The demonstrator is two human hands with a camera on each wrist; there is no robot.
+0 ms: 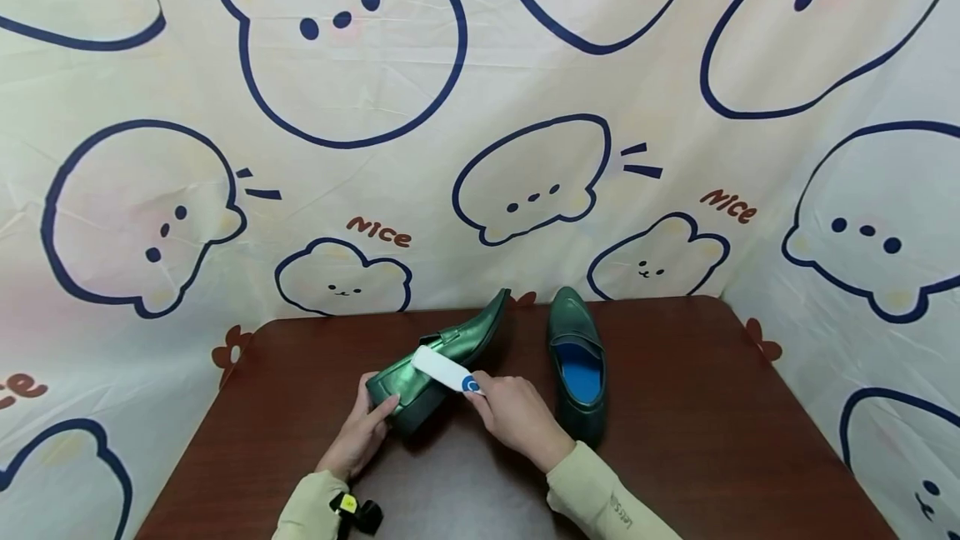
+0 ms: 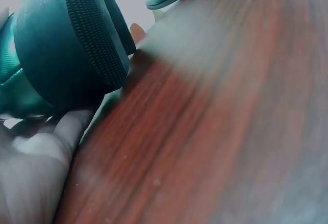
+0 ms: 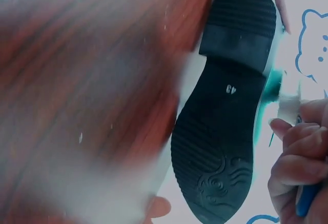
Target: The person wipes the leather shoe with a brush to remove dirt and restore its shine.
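My left hand [image 1: 360,440] grips a shiny green loafer [image 1: 397,382] round its heel, thumb on the side, and holds it tilted with the toe pointing up and away. In the left wrist view, the dark heel [image 2: 66,49] rests above the fingers of the left hand [image 2: 36,167]. My right hand [image 1: 521,415] holds a brush with a white back [image 1: 442,367] and a blue mark, laid against the loafer's side. From the right wrist view, the black sole [image 3: 225,106] faces the camera, and the right hand [image 3: 302,157] curls round the brush's blue handle [image 3: 308,198].
The matching green loafer [image 1: 576,357], with a blue insole, stands upright on the brown table [image 1: 675,407] just right of my right hand. Behind the table hangs a pale cloth [image 1: 420,190] printed with bear outlines, which also runs along both sides.
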